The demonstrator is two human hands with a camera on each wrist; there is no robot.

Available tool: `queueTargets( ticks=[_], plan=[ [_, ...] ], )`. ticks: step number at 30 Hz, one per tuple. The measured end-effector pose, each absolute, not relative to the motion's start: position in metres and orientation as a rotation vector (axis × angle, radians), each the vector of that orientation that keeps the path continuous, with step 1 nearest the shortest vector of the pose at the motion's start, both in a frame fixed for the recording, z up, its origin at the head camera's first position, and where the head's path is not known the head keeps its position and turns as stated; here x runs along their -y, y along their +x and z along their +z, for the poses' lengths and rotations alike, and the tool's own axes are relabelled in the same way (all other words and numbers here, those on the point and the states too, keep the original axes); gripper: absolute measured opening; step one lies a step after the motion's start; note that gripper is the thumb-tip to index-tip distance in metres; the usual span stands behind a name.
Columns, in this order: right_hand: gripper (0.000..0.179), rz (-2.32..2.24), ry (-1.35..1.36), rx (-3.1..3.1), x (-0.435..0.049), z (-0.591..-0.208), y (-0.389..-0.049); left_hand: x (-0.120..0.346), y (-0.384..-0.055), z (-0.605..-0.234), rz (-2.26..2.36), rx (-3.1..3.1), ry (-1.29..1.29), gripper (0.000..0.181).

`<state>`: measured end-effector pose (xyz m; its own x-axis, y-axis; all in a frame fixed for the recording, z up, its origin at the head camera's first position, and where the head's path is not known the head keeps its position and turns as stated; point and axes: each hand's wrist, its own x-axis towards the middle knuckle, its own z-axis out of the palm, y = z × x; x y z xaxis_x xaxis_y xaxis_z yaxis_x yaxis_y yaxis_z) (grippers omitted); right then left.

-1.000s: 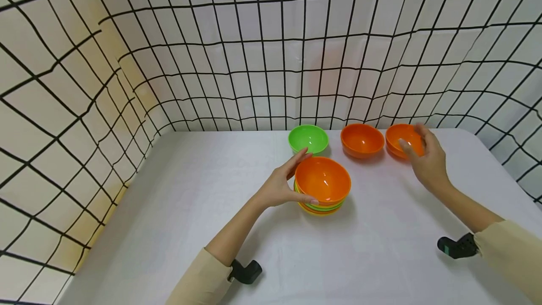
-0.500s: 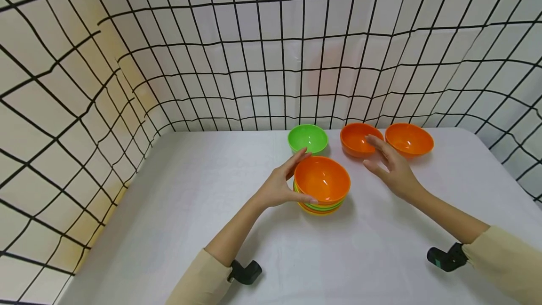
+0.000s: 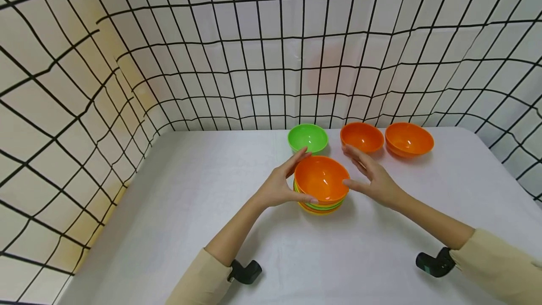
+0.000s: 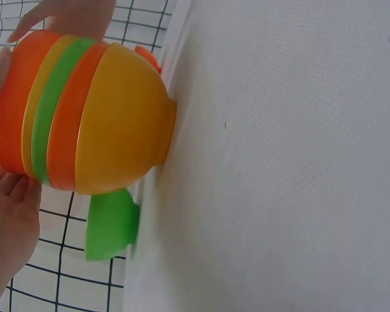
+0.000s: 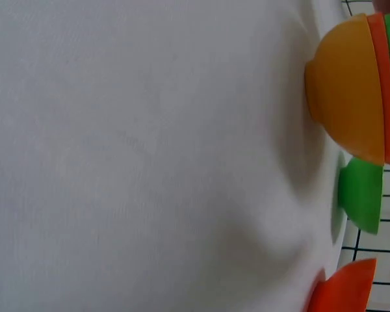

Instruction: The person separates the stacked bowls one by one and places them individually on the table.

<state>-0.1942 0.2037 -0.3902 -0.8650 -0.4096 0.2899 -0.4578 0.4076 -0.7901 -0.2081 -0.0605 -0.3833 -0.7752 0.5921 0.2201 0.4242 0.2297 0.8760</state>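
Note:
In the head view, a stack of nested bowls (image 3: pixel 322 209) stands on the white-covered table, with an orange bowl (image 3: pixel 322 178) on top. The left wrist view shows its layers from the side: a yellow bowl (image 4: pixel 120 123) lowest, then orange, green, yellow and orange. My left hand (image 3: pixel 281 183) holds the stack from the left, thumb along the front of the top bowl and fingers behind its rim. On the right, my right hand (image 3: pixel 376 182) has its fingers spread and relaxed, the thumb tip right at the top bowl's rim.
Behind the stack sits a green bowl (image 3: pixel 308 138). Two separate orange bowls, one nearer (image 3: pixel 362 137) and another at the right (image 3: pixel 409 140), stand along the back edge of the table (image 3: pixel 190 192). Black-lined grid walls (image 3: pixel 271 51) rise behind and at the sides.
My right hand has moved left, from the far right orange bowl, past the middle one, to the stack's right side. The left hand and the bowls have stayed in place.

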Motion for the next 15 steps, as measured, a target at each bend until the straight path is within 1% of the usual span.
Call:
queueTargets(
  ticks=[4, 11, 15],
  plan=[
    [0.09, 1.437, 0.811, 2.695, -0.192, -0.392, -0.193, 0.061, -0.217, -0.399, 1.552, -2.39, 0.972, 0.106],
    [0.106, 1.387, 0.757, 2.779, -0.177, -0.399, -0.188, 0.062, -0.216, -0.398, 1.524, -2.406, 0.976, 0.106],
    [0.11, 1.396, 0.717, 2.763, -0.173, -0.402, -0.186, 0.062, -0.216, -0.399, 1.537, -2.395, 0.981, 0.106]
  ],
)
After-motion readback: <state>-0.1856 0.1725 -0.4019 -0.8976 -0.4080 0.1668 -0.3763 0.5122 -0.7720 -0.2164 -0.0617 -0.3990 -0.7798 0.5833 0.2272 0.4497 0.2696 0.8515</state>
